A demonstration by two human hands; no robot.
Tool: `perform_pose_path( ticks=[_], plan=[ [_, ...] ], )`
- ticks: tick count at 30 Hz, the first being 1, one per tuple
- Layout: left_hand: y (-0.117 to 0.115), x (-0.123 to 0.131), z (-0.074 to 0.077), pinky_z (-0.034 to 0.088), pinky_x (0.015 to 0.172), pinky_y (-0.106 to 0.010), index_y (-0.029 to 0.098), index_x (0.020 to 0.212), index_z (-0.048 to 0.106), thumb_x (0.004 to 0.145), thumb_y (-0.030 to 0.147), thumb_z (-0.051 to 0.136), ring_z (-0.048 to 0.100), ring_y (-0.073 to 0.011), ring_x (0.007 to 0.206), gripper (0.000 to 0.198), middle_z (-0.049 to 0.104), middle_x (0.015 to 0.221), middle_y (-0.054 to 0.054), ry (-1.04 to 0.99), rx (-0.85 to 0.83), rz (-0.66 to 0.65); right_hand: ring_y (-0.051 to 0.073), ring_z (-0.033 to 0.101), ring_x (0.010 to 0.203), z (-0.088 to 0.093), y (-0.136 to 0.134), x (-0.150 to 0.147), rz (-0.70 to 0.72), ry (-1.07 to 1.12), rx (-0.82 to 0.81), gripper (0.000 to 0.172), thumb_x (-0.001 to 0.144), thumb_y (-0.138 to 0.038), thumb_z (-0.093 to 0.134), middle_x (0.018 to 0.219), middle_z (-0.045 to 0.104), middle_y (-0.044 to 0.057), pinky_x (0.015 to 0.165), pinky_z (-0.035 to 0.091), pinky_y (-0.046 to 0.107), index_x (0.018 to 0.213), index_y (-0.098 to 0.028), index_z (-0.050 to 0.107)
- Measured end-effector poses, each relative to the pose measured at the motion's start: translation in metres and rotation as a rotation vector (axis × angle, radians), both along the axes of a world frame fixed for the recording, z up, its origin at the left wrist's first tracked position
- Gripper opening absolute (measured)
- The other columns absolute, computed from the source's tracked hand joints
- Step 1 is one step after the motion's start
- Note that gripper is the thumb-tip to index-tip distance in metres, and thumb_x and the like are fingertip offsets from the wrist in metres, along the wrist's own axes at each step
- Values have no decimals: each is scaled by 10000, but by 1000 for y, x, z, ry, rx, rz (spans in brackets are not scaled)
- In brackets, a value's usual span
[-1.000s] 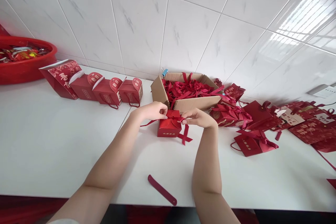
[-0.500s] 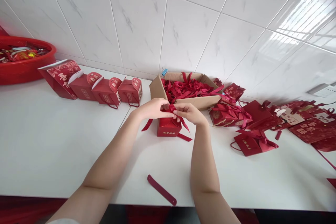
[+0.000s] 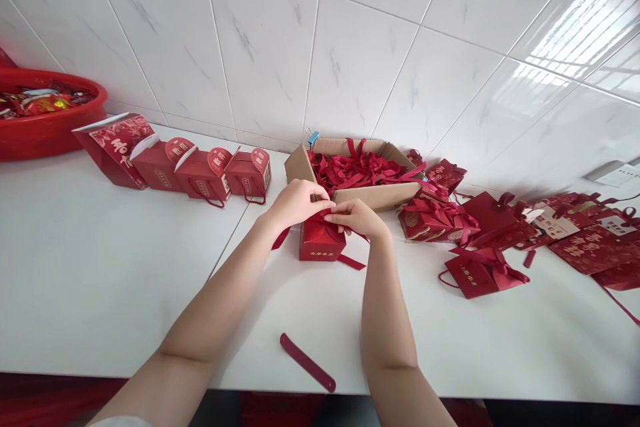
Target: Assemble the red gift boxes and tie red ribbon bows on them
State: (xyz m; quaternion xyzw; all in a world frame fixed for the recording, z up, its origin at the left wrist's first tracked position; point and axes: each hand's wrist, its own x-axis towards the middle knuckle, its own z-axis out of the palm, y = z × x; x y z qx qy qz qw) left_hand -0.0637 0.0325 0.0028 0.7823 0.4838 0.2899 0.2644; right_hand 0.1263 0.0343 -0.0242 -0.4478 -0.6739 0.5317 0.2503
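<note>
A small red gift box (image 3: 321, 250) with gold lettering stands upright on the white table, in front of the cardboard box. Both hands meet over its top. My left hand (image 3: 303, 203) pinches red ribbon, its fingertips partly turned away from view. Close against it, my right hand (image 3: 356, 218) is closed on the ribbon (image 3: 351, 262) too, thumb and forefinger together. Ribbon ends stick out on both sides of the gift box. The knot or loop between the fingers is mostly hidden. Nearer the table's front edge lies a flat dark-red strip (image 3: 307, 361) with rounded ends.
Behind the hands, a cardboard box (image 3: 377, 198) holds many red ribbons. Red boxes (image 3: 201, 180) line up at left beside a red basin (image 3: 50, 130) of wrapped packets. To the right sit a ribboned box (image 3: 473, 277) and several red gift bags (image 3: 580, 247).
My left hand has risen slightly and shifted a little, drawing the ribbon at the box top. The right hand's fingers have moved slightly, and its hanging ribbon end is now less visible.
</note>
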Motion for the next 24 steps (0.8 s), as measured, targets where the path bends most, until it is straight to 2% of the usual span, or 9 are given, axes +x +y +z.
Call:
perform_pose_path(
  ticks=[3,5,7,10,12,15,18,21,24],
  plan=[
    [0,-6,2,432,654,-258,205,860,691,775,488,611,611,-181,785,306,702,912,-29,55,-19,-20,74,411,521,-1,2,0,-27,6,50,339,654,-480,750,557,527,-23,478,356,230,679,-145,705],
    [1,-11,2,430,636,-253,206,900,668,732,493,653,605,-193,811,333,675,947,-38,160,-65,-62,74,405,545,-1,3,1,-14,44,92,330,647,-473,755,590,529,-23,489,347,228,622,-151,683],
    [2,-15,1,415,611,-252,203,893,654,723,442,660,597,-203,821,294,652,972,-52,290,-102,-89,72,410,535,0,3,2,15,69,96,321,669,-468,744,579,538,-26,488,335,227,638,-153,689],
    [4,-16,0,380,586,-257,192,804,637,769,345,589,586,-200,784,164,641,939,-64,404,-129,-98,73,423,477,-2,4,3,57,58,33,329,723,-471,710,487,540,-32,468,317,221,788,-149,734],
    [4,-17,0,365,578,-259,189,764,621,778,314,562,577,-189,743,139,645,903,-63,413,-147,-106,73,441,456,-4,5,2,66,90,-7,356,737,-475,701,489,574,-20,454,313,214,859,-143,741],
    [3,-19,2,345,541,-258,201,789,605,770,281,548,545,-164,653,100,650,866,-44,380,-171,-118,55,454,447,-8,7,-1,38,174,-60,360,713,-471,726,671,688,33,432,315,207,848,-138,744],
    [0,-24,5,338,515,-257,213,795,589,756,244,535,513,-152,604,73,644,803,-23,345,-166,-138,43,460,449,-9,9,-5,9,226,-117,325,679,-430,759,810,727,61,435,358,204,812,-134,744],
    [-5,-28,11,344,514,-257,210,766,588,759,251,533,515,-150,598,68,635,742,-15,306,-149,-138,48,480,447,-7,7,-10,-44,218,-169,246,681,-365,750,740,714,47,454,407,204,754,-130,736],
    [-11,-29,18,374,550,-249,213,818,616,785,264,523,555,-149,653,111,661,803,-11,230,-116,-179,57,496,440,-3,3,-18,-131,145,-174,132,703,-259,707,663,693,26,457,425,201,756,-138,717]
  ],
)
